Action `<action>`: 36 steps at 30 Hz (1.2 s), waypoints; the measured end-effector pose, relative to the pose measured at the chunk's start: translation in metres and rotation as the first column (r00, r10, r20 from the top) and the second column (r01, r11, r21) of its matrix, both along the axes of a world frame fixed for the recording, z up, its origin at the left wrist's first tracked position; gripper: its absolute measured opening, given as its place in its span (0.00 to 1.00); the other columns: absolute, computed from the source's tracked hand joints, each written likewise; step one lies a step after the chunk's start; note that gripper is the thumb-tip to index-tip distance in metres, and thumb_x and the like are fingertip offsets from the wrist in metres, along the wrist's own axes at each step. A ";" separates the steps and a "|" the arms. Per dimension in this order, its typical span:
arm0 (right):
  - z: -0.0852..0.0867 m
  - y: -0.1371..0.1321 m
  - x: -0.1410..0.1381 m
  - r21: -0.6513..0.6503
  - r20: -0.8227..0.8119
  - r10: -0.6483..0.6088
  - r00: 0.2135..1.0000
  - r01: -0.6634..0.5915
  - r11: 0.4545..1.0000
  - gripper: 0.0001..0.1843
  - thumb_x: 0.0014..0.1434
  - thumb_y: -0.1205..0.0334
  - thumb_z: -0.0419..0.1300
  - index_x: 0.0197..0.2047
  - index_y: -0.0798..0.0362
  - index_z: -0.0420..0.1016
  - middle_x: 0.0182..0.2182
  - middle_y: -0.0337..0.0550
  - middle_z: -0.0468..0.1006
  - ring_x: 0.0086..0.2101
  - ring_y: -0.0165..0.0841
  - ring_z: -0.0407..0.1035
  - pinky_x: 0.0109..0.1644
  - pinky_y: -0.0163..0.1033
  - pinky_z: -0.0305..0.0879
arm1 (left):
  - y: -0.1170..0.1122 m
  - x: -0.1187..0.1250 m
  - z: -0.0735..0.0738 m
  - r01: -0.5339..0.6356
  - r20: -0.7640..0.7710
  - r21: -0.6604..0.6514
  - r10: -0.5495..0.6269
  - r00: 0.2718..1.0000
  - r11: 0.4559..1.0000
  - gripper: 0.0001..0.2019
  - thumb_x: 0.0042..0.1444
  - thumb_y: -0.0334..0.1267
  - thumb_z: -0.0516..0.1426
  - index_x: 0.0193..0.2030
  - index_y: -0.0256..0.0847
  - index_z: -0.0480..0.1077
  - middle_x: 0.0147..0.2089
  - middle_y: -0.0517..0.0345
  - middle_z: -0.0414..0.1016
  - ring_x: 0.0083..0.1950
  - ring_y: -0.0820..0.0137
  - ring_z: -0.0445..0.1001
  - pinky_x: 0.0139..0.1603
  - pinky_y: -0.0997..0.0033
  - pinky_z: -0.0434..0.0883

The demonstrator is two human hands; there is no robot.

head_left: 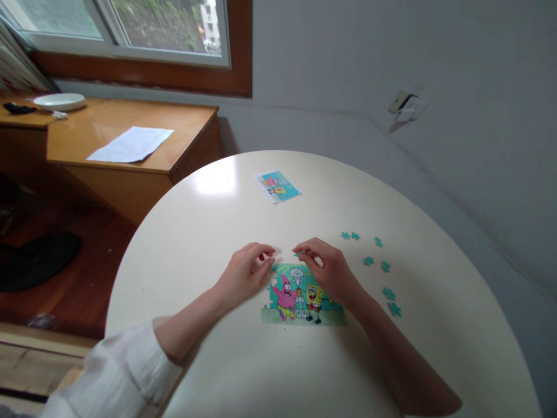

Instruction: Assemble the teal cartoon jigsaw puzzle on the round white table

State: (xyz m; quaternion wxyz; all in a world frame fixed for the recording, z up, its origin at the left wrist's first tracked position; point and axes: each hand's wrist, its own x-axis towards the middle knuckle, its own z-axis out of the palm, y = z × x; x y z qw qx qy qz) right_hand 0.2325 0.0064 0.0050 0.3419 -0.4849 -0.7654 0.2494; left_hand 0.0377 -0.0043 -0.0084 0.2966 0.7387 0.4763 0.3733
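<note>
Just above the puzzle (286, 302), my right hand (328, 267) pinches a small teal piece (300, 253) between thumb and fingertips, a light grip that seems to suit something so thin. Opposite it, my left hand (247, 268) curls with thumb and forefinger close together; a pale blur sits at the tips, and I can't tell whether they hold anything. The puzzle lies flat beneath and between my hands, its left edge jagged with gaps. To the right of my right hand, loose pieces (385, 266) are scattered, probably kept off to that side so they stay within easy reach. Straight ahead, beyond both hands, lies a printed picture (281, 187), likely set there to be seen past my fingers.

Everything rests on a round, pale, glossy table (187, 249). Farther out, ahead and left, are a wooden desk (195, 125) with a paper sheet (130, 144), and a window (161, 26).
</note>
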 end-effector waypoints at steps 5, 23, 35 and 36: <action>0.009 -0.009 -0.015 -0.102 -0.135 0.102 0.985 -0.116 0.988 0.10 0.54 0.69 0.52 0.37 0.51 0.73 0.34 0.42 0.77 0.35 0.32 0.71 0.41 0.38 0.67 | -0.004 0.002 0.004 0.071 -0.001 0.016 -0.071 0.998 0.997 0.09 0.53 0.32 0.52 0.41 0.39 0.69 0.34 0.56 0.74 0.32 0.74 0.71 0.34 0.73 0.70; -0.009 -0.007 -0.018 -0.335 -0.398 -0.061 0.915 -0.083 0.939 0.07 0.50 0.59 0.60 0.32 0.52 0.73 0.26 0.40 0.77 0.29 0.32 0.72 0.35 0.37 0.70 | -0.004 -0.001 0.003 0.154 -0.033 0.019 -0.153 0.988 0.988 0.12 0.52 0.32 0.52 0.44 0.41 0.70 0.33 0.57 0.74 0.34 0.73 0.71 0.37 0.71 0.70; -0.009 -0.009 -0.025 -0.390 -0.473 -0.080 0.877 -0.127 0.912 0.09 0.48 0.58 0.61 0.32 0.53 0.72 0.24 0.38 0.76 0.25 0.29 0.71 0.30 0.35 0.69 | -0.004 -0.002 0.006 0.205 -0.071 0.086 -0.199 0.977 0.975 0.11 0.50 0.29 0.56 0.41 0.40 0.70 0.35 0.58 0.75 0.37 0.72 0.71 0.39 0.71 0.70; -0.010 -0.009 -0.025 -0.389 -0.475 -0.082 0.876 -0.126 0.912 0.09 0.48 0.58 0.61 0.33 0.53 0.71 0.24 0.39 0.76 0.25 0.29 0.71 0.30 0.35 0.69 | -0.004 -0.002 0.005 0.207 -0.062 0.091 -0.202 0.977 0.974 0.11 0.50 0.28 0.56 0.41 0.40 0.70 0.36 0.57 0.75 0.38 0.72 0.71 0.40 0.71 0.70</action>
